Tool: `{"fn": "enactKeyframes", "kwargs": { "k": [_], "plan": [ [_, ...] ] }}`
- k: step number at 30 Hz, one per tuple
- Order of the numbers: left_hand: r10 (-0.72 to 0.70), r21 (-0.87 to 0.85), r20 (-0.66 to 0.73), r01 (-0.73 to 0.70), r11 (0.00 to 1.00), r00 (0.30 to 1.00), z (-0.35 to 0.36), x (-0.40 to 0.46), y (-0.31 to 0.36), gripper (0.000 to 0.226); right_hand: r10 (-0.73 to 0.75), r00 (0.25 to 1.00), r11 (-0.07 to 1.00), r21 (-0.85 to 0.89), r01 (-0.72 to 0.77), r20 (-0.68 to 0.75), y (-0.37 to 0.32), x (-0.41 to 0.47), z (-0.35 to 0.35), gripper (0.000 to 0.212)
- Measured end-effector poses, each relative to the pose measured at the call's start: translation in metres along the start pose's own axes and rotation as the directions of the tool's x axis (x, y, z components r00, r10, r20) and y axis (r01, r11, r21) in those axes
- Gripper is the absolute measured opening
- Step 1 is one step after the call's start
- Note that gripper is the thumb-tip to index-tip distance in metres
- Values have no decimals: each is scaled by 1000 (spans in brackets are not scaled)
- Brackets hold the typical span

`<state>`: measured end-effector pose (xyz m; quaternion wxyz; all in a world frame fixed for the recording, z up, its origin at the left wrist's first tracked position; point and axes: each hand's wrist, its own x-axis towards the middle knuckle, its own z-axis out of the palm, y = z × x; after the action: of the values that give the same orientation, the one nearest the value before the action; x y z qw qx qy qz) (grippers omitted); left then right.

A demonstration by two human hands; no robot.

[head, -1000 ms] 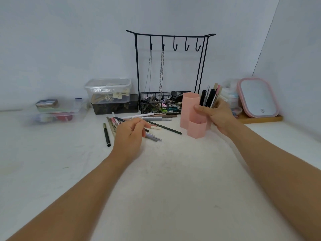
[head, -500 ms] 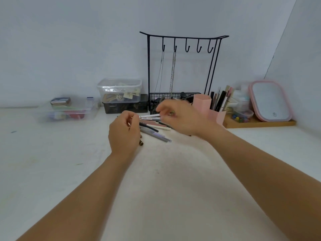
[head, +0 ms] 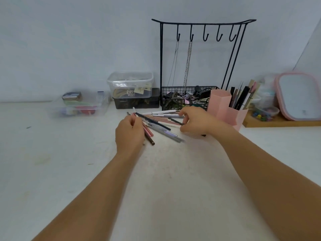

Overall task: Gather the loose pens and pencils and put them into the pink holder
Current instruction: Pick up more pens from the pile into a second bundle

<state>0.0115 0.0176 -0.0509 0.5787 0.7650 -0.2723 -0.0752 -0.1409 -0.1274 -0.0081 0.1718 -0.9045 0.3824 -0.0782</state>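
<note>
Several loose pens and pencils (head: 160,125) lie in a fanned pile on the white table, in front of the black wire basket. My left hand (head: 129,133) is closed around the left ends of a few of them. My right hand (head: 195,123) curls over the pile's right side, its fingertips pinching a thin black pencil (head: 175,121). The pink holder (head: 225,108), made of hexagonal tubes, stands just right of my right hand and has several pens upright in its back tube.
A black hook stand (head: 201,54) with hanging chains rises over a wire basket (head: 184,98) of clips. Clear plastic boxes (head: 130,86) sit to the left. A pink-framed mirror (head: 298,98) rests on a wooden tray (head: 281,122) at the right.
My right hand has let go of the pink holder and moved left onto the pile of pens. My left hand has closed on the pens' left ends.
</note>
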Motion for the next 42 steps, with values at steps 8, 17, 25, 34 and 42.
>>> {"fn": "enactKeyframes", "kwargs": {
  "k": [8,17,25,34,42],
  "plan": [
    [25,-80,19,-23,997,1000,1,0,3,22,-165,985,986,11,166,-57,-38,-8,4,10],
    [35,-17,-20,-36,999,999,2,2,2,18,-196,977,979,-71,190,-88,-65,-18,41,27],
    [41,-16,10,-41,999,999,1,4,-2,17,-208,971,975,-110,195,-115,-69,-22,44,17],
    [-163,-211,8,161,964,987,-3,13,-4,18,20,999,887,462,-1,-37,-57,-15,22,21],
    [-217,-474,212,294,830,953,-11,19,2,41,6,997,522,850,-72,81,-72,-22,38,18]
  ]
}}
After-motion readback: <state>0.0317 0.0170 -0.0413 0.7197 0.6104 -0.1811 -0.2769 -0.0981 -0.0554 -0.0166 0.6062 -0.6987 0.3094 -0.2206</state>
